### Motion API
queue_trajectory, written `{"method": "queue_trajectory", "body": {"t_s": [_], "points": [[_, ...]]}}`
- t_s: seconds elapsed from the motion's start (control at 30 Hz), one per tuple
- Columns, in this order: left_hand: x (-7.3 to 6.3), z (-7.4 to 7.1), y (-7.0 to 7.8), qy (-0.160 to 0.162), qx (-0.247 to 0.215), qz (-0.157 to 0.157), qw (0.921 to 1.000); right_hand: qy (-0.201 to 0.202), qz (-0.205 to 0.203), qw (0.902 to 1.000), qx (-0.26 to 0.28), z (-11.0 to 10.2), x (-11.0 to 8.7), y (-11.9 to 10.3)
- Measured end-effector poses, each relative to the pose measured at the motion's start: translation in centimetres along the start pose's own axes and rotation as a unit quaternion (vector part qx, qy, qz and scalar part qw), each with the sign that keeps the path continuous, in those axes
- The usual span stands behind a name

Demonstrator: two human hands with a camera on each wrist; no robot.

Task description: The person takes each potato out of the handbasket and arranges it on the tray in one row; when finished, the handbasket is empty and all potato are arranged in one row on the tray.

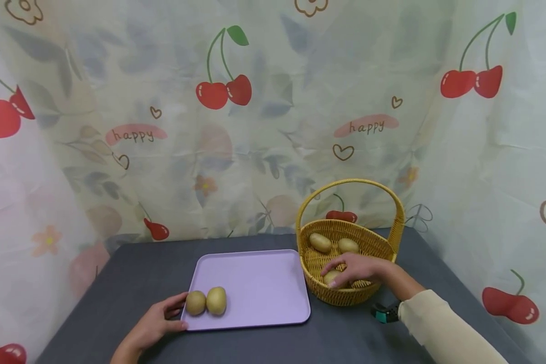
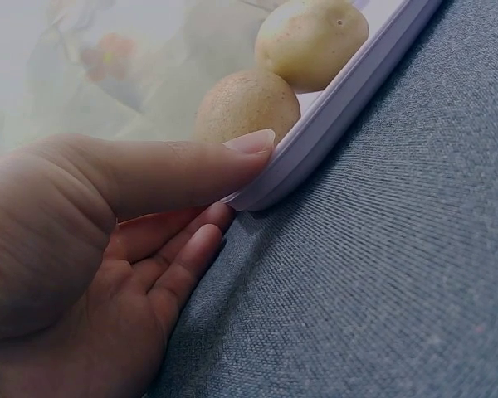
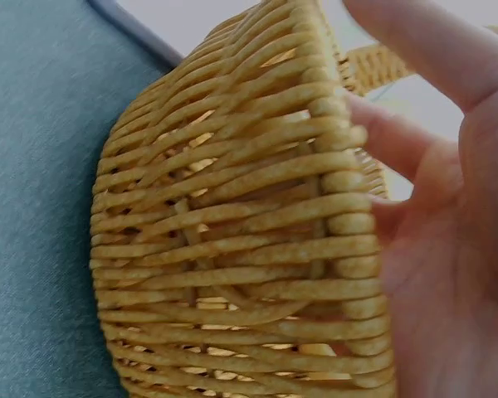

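Beneath right hand: potato in basket, grasp unclear; left hand pinches tray.

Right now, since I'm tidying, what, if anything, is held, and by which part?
The left hand holds the tray by its near left corner; whether the right hand grips a potato is unclear.

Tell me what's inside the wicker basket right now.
Three potatoes show in the wicker basket: two toward the back, one partly covered by the right hand. The hand and front wall hide some of its floor; I can't tell what's there.
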State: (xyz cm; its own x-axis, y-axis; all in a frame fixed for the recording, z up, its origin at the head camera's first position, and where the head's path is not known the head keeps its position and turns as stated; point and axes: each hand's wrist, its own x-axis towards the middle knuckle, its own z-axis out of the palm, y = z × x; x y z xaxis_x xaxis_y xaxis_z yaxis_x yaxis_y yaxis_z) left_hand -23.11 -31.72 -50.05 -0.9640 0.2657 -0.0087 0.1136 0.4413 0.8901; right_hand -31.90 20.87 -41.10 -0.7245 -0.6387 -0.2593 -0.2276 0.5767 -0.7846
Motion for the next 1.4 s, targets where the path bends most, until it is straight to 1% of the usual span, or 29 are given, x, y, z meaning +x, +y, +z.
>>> {"method": "queue_trajectory", "body": {"t_s": [0.1, 0.23, 0.37, 0.43, 0.5, 0.67, 0.83, 0.9, 0.97, 1.1, 1.2, 1.3, 1.4], "points": [[0.0, 0.0, 0.1, 0.000, 0.004, 0.001, 1.0000, 0.011, -0.032, 0.9993, 0.013, -0.5, -0.4, -0.4], [0.0, 0.1, 0.3, 0.002, 0.012, -0.009, 0.9999, 0.026, -0.071, 0.9971, 0.003, -1.2, -0.5, -1.1], [0.0, 0.2, 0.4, 0.003, 0.015, -0.017, 0.9997, 0.038, -0.090, 0.9952, -0.004, -1.2, -0.4, -2.0], [0.0, 0.3, 0.3, 0.002, 0.017, -0.014, 0.9998, 0.043, -0.093, 0.9948, 0.004, -0.9, -0.2, -2.5], [0.0, 0.4, 0.3, 0.000, 0.017, -0.010, 0.9998, 0.054, -0.103, 0.9932, -0.001, -0.4, 0.0, -3.2], [0.0, 0.4, 0.2, 0.001, 0.015, -0.012, 0.9998, 0.075, -0.120, 0.9899, -0.001, 1.3, 1.1, -5.2], [0.1, 0.3, 0.3, 0.003, 0.017, -0.021, 0.9996, 0.064, -0.134, 0.9889, -0.004, 3.3, 3.0, -7.5], [0.1, 0.3, 0.3, 0.003, 0.017, -0.025, 0.9995, 0.065, -0.143, 0.9874, -0.016, 4.0, 4.0, -8.2], [0.0, 0.2, 0.3, 0.002, 0.017, -0.023, 0.9996, 0.069, -0.148, 0.9863, -0.022, 4.8, 4.8, -8.8], [0.0, 0.1, 0.4, -0.003, 0.018, -0.018, 0.9997, 0.092, -0.154, 0.9832, -0.035, 6.4, 6.7, -9.4], [0.0, 0.1, 0.4, -0.001, 0.016, -0.023, 0.9996, 0.116, -0.155, 0.9805, -0.036, 8.0, 8.3, -9.3], [0.0, 0.0, 0.4, 0.002, 0.018, -0.028, 0.9994, 0.140, -0.149, 0.9783, -0.036, 9.9, 9.9, -9.2], [0.1, 0.0, 0.4, 0.002, 0.023, -0.022, 0.9995, 0.161, -0.137, 0.9767, -0.036, 11.8, 11.2, -9.1]]}}
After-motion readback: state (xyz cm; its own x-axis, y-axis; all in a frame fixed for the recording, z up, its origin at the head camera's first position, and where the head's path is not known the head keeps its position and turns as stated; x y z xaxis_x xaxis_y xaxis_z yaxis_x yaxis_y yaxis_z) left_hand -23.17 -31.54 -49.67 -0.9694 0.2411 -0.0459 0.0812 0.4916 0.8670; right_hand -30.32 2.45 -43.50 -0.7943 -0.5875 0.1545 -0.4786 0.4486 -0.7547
